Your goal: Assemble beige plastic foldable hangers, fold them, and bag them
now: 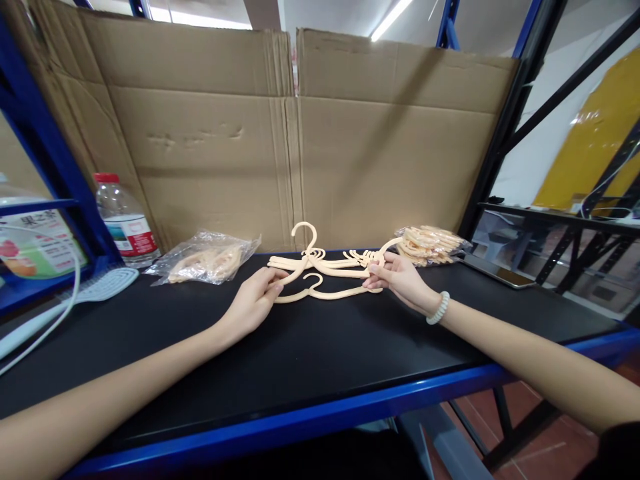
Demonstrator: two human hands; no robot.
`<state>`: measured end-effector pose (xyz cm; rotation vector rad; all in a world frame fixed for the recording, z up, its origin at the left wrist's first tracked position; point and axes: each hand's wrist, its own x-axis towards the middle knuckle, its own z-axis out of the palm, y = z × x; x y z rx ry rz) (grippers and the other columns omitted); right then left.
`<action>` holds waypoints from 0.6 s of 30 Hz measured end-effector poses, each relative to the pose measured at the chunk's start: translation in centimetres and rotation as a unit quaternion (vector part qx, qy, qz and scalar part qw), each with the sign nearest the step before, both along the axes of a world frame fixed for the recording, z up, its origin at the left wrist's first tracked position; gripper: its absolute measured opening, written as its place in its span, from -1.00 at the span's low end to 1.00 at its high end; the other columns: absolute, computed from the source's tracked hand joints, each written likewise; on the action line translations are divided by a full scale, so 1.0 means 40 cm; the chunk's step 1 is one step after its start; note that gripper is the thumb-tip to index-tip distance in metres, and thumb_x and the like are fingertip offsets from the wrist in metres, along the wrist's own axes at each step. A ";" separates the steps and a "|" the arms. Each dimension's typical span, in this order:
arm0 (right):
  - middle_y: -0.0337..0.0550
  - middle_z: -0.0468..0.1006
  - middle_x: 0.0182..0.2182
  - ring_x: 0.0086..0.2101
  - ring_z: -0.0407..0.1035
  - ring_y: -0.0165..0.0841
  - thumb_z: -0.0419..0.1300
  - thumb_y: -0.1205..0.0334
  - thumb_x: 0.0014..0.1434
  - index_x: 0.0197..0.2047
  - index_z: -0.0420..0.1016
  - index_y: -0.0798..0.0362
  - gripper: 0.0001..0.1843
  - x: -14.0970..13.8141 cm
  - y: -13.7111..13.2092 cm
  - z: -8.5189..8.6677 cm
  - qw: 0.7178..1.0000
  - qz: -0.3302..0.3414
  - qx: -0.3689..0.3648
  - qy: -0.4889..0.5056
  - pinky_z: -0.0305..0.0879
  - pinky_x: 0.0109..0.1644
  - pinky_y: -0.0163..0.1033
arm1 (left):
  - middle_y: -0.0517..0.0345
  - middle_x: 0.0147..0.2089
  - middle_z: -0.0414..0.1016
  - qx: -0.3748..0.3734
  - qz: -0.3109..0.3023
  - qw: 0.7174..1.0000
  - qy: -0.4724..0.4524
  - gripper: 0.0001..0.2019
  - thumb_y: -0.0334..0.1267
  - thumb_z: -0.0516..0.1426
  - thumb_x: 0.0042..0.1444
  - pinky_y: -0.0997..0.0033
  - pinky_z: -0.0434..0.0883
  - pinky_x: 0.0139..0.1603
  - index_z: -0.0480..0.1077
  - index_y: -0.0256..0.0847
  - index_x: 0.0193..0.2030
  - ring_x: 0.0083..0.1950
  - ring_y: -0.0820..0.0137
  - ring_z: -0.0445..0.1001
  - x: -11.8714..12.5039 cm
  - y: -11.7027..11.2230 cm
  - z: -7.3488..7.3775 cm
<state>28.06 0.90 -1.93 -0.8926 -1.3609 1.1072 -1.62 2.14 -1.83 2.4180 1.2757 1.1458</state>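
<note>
Cream, smooth-looking, probably moulded plastic: the held hanger (341,272) is gripped at both ends. Its left arm is pinched between the thumb and fingertips of the left hand (253,297), the gap closed to the thickness of the bar. Its right end is taken by the thumb and fingers of the right hand (400,280), likewise narrow. A curved hook (391,244) shows just above that hand; whether a second hanger is included in the same grasp cannot be told.

Handling (judged, not tested): light and fairly stiff, with slight flex to be expected along the thin arms; somewhat slippery under dry fingertips; not fragile under ordinary force, the slim hook being rated the weakest part. Hold is best taken near the arm ends, as seen, or at the neck if only one hand is used.

Position: the held hanger is suspended between the hands, hook upward, arms sloping to the fingertips. Nearer the front edge, a loose hanger (337,294) is laid on the black tabletop (300,360), its right end close to the right fingertips. Just behind, a group of hangers (284,264) is partly hidden. Farther out, cream pieces are wrapped in a left clear bag (210,257) and a right clear bag (430,245). Cardboard panels (220,147) are stood behind.
</note>
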 end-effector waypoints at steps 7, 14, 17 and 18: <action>-0.24 0.45 -0.34 -0.48 0.33 -0.54 0.34 0.22 -0.04 -0.25 0.44 0.06 -0.74 0.032 0.006 0.019 0.996 0.061 -0.012 0.066 0.30 -0.50 -0.44 | 0.15 -0.33 0.37 0.008 0.035 0.996 0.080 -0.86 -0.31 -0.09 0.17 0.32 0.28 -0.28 0.27 -0.17 -0.25 -0.30 0.31 0.35 -0.016 -0.003 0.022; -0.21 0.49 -0.43 -0.44 0.36 -0.49 0.38 0.14 -0.09 -0.35 0.48 0.12 -0.73 0.151 0.000 0.012 0.995 0.029 -0.051 -0.076 0.35 -0.34 -0.37 | 0.00 -0.30 0.41 0.083 0.051 0.956 0.278 -0.80 -0.39 -0.11 0.20 0.20 0.30 -0.18 0.32 -0.25 -0.27 -0.22 0.19 0.32 -0.015 -0.038 0.051; -0.14 0.54 -0.40 -0.37 0.43 -0.38 0.34 0.08 -0.06 -0.29 0.47 0.12 -0.68 0.188 -0.011 -0.002 0.973 0.007 -0.003 -0.229 0.38 -0.20 -0.24 | -0.02 -0.26 0.40 0.040 0.039 0.931 0.361 -0.79 -0.44 -0.11 0.19 0.24 0.33 -0.20 0.33 -0.27 -0.26 -0.22 0.22 0.34 0.002 -0.073 0.057; -0.12 0.55 -0.38 -0.34 0.44 -0.34 0.32 0.07 -0.03 -0.28 0.46 0.12 -0.68 0.192 -0.018 -0.003 0.960 -0.002 0.018 -0.280 0.38 -0.17 -0.19 | -0.03 -0.24 0.39 0.030 0.040 0.922 0.383 -0.80 -0.44 -0.10 0.20 0.25 0.34 -0.21 0.33 -0.28 -0.26 -0.22 0.23 0.35 0.007 -0.083 0.057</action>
